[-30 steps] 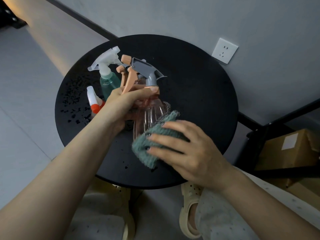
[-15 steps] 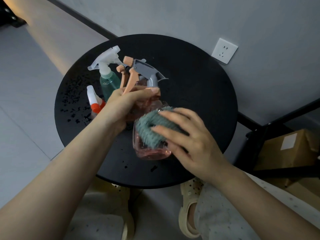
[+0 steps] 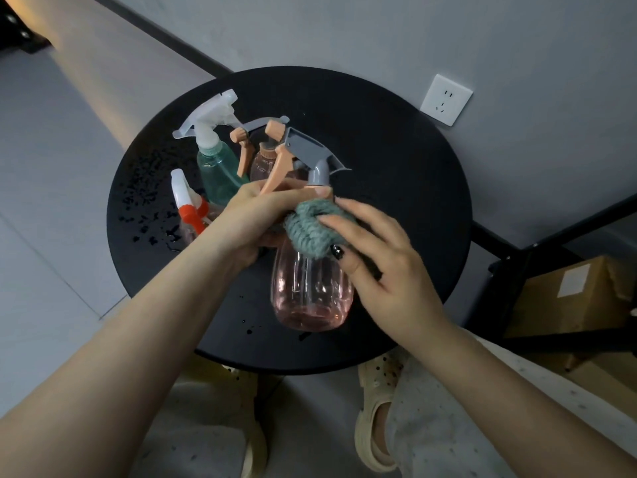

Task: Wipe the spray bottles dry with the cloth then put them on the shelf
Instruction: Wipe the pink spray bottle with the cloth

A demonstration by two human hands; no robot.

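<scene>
Head view: round black table (image 3: 396,174), matte, w/ water droplets at frame left; grey wall, white socket (image 3: 445,99) upper right, cardboard box (image 3: 568,298) lower right. Clear pink bottle (image 3: 312,291), ribbed plastic, grey/orange trigger, held above table at centre. Left hand (image 3: 255,219) curled round its neck. Right hand (image 3: 375,257) presses knitted teal cloth (image 3: 310,229) onto bottle shoulder, fingers bent over it. Green bottle (image 3: 217,167) stands behind, left.

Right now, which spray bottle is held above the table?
The pink bottle with the grey head; the left hand grips its neck. The others stand on the table.
</scene>
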